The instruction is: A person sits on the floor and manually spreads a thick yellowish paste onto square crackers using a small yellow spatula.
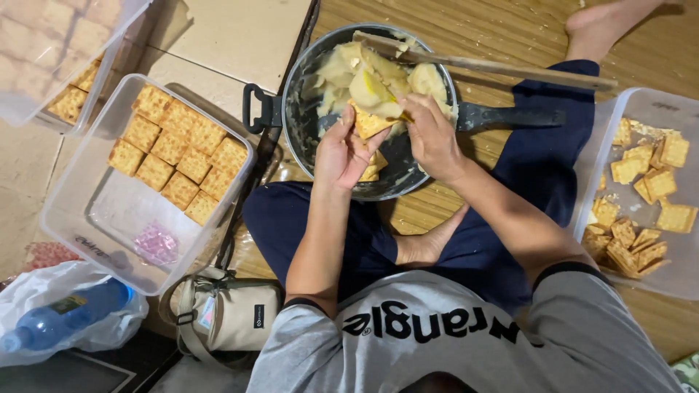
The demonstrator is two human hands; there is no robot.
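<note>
I sit cross-legged on a wooden floor with a dark pan of pale yellow creamy filling in front of me. My left hand holds a square cracker over the pan, with more crackers under it. My right hand is closed on a small utensil and presses filling onto that cracker. A long wooden spatula rests across the pan's rim.
A clear plastic box on my left holds rows of square crackers. A clear tray on my right holds loose crackers. A blue bottle in a bag and a beige pouch lie near my left knee.
</note>
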